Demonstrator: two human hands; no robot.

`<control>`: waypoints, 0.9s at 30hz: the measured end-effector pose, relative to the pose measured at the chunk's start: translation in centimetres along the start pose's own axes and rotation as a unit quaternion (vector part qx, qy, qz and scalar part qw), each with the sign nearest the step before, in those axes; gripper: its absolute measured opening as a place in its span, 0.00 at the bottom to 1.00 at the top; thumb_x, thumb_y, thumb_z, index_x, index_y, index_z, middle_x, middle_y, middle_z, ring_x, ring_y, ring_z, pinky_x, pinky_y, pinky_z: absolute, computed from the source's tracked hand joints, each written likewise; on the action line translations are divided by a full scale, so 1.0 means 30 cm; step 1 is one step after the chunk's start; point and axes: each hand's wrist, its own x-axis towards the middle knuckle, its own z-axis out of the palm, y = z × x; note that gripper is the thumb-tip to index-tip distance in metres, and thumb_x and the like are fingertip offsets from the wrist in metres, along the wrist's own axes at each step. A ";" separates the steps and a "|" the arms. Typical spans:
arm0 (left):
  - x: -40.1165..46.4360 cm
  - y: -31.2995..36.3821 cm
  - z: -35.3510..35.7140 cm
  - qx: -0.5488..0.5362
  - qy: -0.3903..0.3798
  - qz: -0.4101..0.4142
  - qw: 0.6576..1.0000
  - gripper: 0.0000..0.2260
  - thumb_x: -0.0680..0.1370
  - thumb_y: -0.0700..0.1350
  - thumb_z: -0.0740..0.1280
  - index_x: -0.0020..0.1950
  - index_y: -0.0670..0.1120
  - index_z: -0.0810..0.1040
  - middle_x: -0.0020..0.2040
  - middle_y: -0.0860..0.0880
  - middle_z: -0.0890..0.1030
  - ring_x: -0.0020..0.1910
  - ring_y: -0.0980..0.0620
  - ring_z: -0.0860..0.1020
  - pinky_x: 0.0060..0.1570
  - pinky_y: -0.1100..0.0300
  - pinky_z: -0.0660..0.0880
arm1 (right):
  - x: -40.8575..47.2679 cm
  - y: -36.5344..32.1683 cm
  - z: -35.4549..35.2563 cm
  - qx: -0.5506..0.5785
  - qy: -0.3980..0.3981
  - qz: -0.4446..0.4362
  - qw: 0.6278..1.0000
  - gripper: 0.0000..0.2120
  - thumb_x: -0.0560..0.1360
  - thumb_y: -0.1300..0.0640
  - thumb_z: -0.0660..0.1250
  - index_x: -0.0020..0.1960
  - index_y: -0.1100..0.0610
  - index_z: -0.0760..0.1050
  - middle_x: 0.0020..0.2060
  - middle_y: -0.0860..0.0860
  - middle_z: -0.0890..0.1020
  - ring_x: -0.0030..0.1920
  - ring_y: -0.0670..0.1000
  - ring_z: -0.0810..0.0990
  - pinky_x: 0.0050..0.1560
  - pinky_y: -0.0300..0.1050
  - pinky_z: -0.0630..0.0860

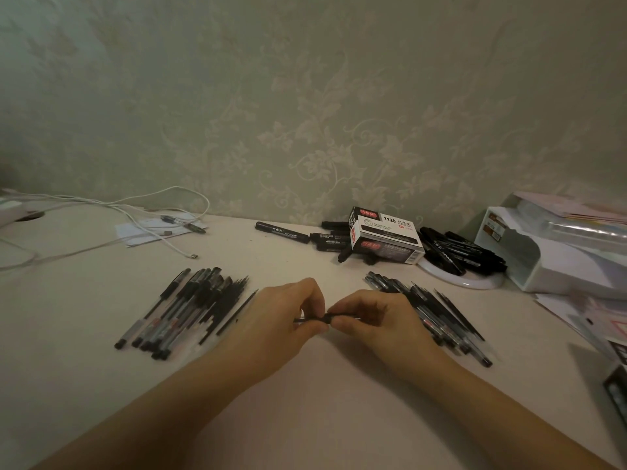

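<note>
Two hands meet over the middle of the table (305,395), and between them lies the one pen (327,317) in work, held level just above the tabletop. The left hand (281,320) pinches one end with curled thumb and fingertips, and the right hand (371,320) pinches the other end the same way. The fingertips nearly touch at the dark joint in the middle. Gripping it close on both sides of the joint suits pulling the pen apart or pushing its parts together; which of the two cannot be told. Neither hand has a finger spread or free, and all are closed on the thin barrel. A pile of pens (190,310) lies fanned to the left of the hands and a second pile (437,317) to the right. That probably keeps finished pens apart from those waiting, each within easy reach of the nearer hand. Further back, near the wall, lie thick black markers (281,231) beside their box (386,239), and more markers rest on a white plate (475,283).
</note>
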 end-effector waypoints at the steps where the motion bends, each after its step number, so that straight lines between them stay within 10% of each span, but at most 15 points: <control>1: 0.000 0.001 0.000 -0.002 0.000 0.002 1.000 0.07 0.73 0.47 0.73 0.44 0.53 0.75 0.34 0.64 0.75 0.40 0.67 0.73 0.38 0.73 0.69 | 0.000 -0.001 0.000 0.000 -0.001 -0.002 1.000 0.05 0.73 0.60 0.74 0.48 0.54 0.85 0.43 0.48 0.86 0.46 0.46 0.84 0.50 0.37 0.78; 11: 0.008 -0.018 0.000 0.016 0.030 -0.012 0.999 0.07 0.75 0.49 0.71 0.49 0.55 0.75 0.40 0.59 0.78 0.39 0.62 0.76 0.37 0.70 0.73 | -0.001 0.004 0.032 -0.118 0.029 -0.037 0.992 0.11 0.76 0.52 0.70 0.59 0.45 0.78 0.49 0.39 0.81 0.49 0.40 0.80 0.50 0.33 0.76; 20: 0.027 -0.162 -0.183 0.116 0.237 -0.208 0.942 0.03 0.76 0.48 0.67 0.46 0.50 0.78 0.41 0.53 0.79 0.38 0.54 0.76 0.38 0.59 0.69 | 0.005 0.029 0.029 -0.156 0.077 -0.060 0.983 0.12 0.77 0.54 0.69 0.60 0.45 0.77 0.51 0.40 0.78 0.49 0.41 0.78 0.47 0.33 0.75; 27: -0.010 -0.289 -0.252 0.185 0.146 -0.363 0.901 0.05 0.77 0.47 0.67 0.43 0.46 0.77 0.42 0.46 0.79 0.40 0.47 0.73 0.41 0.57 0.68 | 0.005 0.042 0.026 -0.165 0.075 -0.066 0.981 0.11 0.77 0.54 0.69 0.58 0.45 0.78 0.48 0.39 0.79 0.49 0.43 0.78 0.46 0.34 0.75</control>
